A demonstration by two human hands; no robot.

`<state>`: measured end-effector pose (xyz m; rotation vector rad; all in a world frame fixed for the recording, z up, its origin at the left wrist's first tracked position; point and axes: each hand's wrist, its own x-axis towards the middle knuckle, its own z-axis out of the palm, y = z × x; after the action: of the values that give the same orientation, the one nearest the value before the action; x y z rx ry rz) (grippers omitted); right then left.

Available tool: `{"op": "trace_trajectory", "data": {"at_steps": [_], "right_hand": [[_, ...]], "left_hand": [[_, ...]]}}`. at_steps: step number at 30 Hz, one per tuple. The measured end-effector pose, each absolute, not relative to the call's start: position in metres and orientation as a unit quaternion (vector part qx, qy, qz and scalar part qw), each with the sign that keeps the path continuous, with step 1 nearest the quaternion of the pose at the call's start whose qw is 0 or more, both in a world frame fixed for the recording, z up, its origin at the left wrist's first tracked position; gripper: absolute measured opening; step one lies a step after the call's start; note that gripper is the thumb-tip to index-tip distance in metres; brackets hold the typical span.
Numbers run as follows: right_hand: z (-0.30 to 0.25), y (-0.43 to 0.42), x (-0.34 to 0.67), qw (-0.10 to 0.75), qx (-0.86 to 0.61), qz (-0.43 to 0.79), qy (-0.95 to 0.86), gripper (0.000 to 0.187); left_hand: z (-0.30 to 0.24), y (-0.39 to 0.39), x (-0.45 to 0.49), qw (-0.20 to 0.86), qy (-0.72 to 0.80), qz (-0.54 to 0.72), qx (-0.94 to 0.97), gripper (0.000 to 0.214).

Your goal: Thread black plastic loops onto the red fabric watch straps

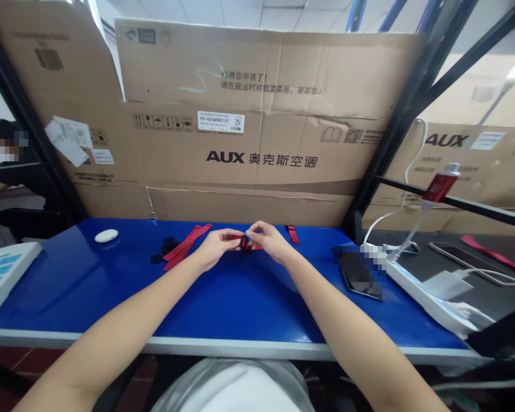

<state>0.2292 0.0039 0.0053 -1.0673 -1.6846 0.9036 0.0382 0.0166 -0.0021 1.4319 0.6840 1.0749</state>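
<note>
Both hands meet near the back of the blue table, around a red strap with a black buckle (244,242). My left hand (214,247) pinches it from the left, thumb and fingers pressed together. From the right, my right hand (269,240) grips the same piece by its fingertips. Part of the strap is hidden behind the fingers. Just left of my left hand, more red straps (184,249) lie beside a tangle of black cord or clips (170,245). A short folded red strap with black ends (292,234) rests to the right of my right hand.
A cardboard panel (257,171) stands behind the blue table (240,309). On the right are a phone (360,274), a white power strip (433,297) and cables. A white round disc (106,235) and a white-blue device (8,269) sit left. Another person (21,177) is beyond the frame.
</note>
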Motion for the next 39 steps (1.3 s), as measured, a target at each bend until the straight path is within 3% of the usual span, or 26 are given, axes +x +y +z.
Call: {"op": "trace_trajectory", "data": {"at_steps": [2, 4, 7, 11, 14, 18, 22, 29, 39], "right_hand": [[0.001, 0.011, 0.239, 0.417, -0.501, 0.23, -0.723, 0.013], [-0.005, 0.017, 0.249, 0.336, -0.577, 0.129, -0.733, 0.019], [-0.011, 0.024, 0.261, 0.246, -0.659, 0.122, -0.7, 0.019], [-0.015, 0.031, 0.268, 0.239, -0.679, 0.16, -0.675, 0.018], [-0.013, 0.03, 0.265, 0.301, -0.642, 0.156, -0.688, 0.017], [-0.003, 0.018, 0.249, 0.414, -0.497, 0.332, -0.687, 0.017], [0.007, 0.007, 0.236, 0.427, -0.372, 0.497, -0.657, 0.032], [0.007, 0.005, 0.23, 0.449, -0.423, 0.299, -0.728, 0.02], [0.017, -0.007, 0.229, 0.386, -0.432, 0.221, -0.784, 0.019]], "left_hand": [[-0.001, 0.021, 0.034, 0.562, 0.302, 0.468, 0.611, 0.039], [0.0, 0.027, 0.029, 0.55, 0.316, 0.467, 0.616, 0.038], [0.002, 0.037, 0.018, 0.511, 0.354, 0.46, 0.634, 0.033], [0.0, 0.052, 0.004, 0.333, 0.469, 0.433, 0.694, 0.014], [-0.005, 0.056, 0.003, 0.26, 0.5, 0.419, 0.712, 0.008], [-0.007, 0.045, 0.016, 0.387, 0.44, 0.443, 0.679, 0.019], [-0.001, 0.029, 0.03, 0.514, 0.319, 0.47, 0.643, 0.032], [0.004, 0.015, 0.038, 0.535, 0.297, 0.469, 0.637, 0.041], [0.001, 0.011, 0.038, 0.544, 0.288, 0.466, 0.636, 0.039]]}}
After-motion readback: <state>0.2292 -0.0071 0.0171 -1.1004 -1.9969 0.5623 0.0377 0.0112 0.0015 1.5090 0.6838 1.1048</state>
